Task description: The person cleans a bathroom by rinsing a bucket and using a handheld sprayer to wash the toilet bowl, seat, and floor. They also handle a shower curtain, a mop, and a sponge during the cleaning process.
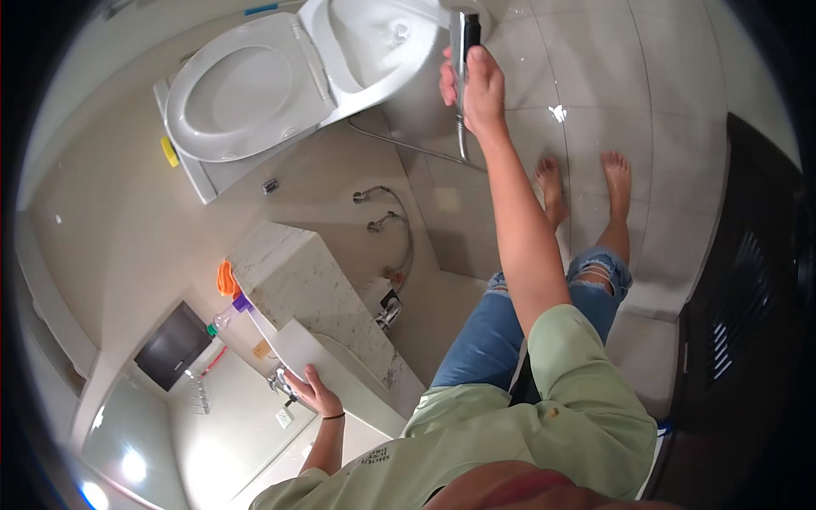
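Note:
My right hand [481,85] is wrapped round a chrome handheld sprayer [464,36], held up beside the toilet bowl. A thin metal hose [425,151] hangs from the sprayer's lower end and loops toward the toilet's side. The white toilet [382,51] has its lid and seat [242,93] raised. My left hand [316,394] is stretched over the washbasin [327,357], thumb apart from the other fingers. Its fingertips reach the chrome faucet [279,380]; whether they press on it, I cannot tell.
A marble-patterned counter side [319,293] stands between the basin and the toilet. Orange cloth [227,279] and a clear bottle [223,320] sit by the basin. Wall valves [374,204] carry a hose. A dark louvred door [739,314] stands at right; the floor is tiled [595,64].

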`<state>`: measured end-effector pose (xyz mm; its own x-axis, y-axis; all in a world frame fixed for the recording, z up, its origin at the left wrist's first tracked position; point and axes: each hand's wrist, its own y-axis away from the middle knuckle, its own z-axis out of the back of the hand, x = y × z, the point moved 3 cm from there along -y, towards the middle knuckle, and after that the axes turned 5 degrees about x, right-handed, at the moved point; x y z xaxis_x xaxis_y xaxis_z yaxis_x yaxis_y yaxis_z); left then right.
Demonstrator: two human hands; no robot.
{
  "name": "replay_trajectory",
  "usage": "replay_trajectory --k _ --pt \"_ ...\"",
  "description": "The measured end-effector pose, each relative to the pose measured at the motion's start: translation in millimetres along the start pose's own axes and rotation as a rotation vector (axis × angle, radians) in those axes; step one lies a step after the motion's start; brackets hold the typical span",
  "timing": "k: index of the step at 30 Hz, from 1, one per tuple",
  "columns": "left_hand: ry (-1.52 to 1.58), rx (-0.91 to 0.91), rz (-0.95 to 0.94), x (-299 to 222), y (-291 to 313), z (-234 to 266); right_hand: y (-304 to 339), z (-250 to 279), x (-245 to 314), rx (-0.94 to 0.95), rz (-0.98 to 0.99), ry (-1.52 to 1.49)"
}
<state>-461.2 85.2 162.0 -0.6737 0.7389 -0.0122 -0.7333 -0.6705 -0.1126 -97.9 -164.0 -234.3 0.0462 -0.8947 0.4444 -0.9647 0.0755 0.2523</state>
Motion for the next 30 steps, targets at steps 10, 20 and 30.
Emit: replay_trajectory --k 10,20,30 --pt "0.125 0.099 0.037 -11 -6 -4 -47 33 2 -0.087 -0.055 -0.292" --pt "0.130 0.112 0.028 -6 -6 -3 -74 23 6 -0.002 -0.163 -0.220" --pt "0.077 0.132 0.080 -6 3 3 -140 -38 17 -0.020 -0.436 0.146"
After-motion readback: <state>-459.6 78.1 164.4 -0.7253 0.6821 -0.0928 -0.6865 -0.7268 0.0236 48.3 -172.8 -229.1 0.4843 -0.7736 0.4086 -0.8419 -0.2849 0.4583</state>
